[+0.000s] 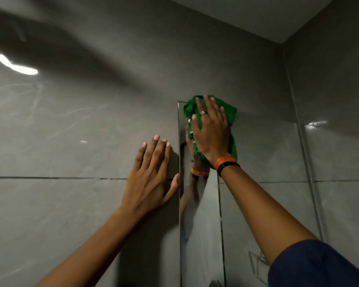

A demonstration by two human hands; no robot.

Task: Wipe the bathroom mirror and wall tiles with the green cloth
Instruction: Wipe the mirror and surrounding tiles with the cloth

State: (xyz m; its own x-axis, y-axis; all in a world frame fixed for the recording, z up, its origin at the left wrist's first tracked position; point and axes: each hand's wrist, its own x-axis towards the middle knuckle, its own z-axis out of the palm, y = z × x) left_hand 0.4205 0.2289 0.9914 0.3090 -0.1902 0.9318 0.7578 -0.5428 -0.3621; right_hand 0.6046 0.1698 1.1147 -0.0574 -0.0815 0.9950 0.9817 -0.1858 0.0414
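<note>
A tall narrow mirror [201, 224] hangs on the grey wall tiles [71, 131]. My right hand [210, 131] presses the bunched green cloth [231, 112] flat against the mirror's top, where it overlaps onto the tile to the right. It wears a ring, an orange band and a black band. My left hand [151, 175] lies flat on the tile just left of the mirror's edge, fingers spread, thumb touching the edge. The mirror reflects my right hand and the cloth.
The wall meets a side wall at a corner [294, 121] on the right. A horizontal grout line [50, 177] runs at wrist height. A wire rack [257, 264] shows at lower right, partly behind my right arm.
</note>
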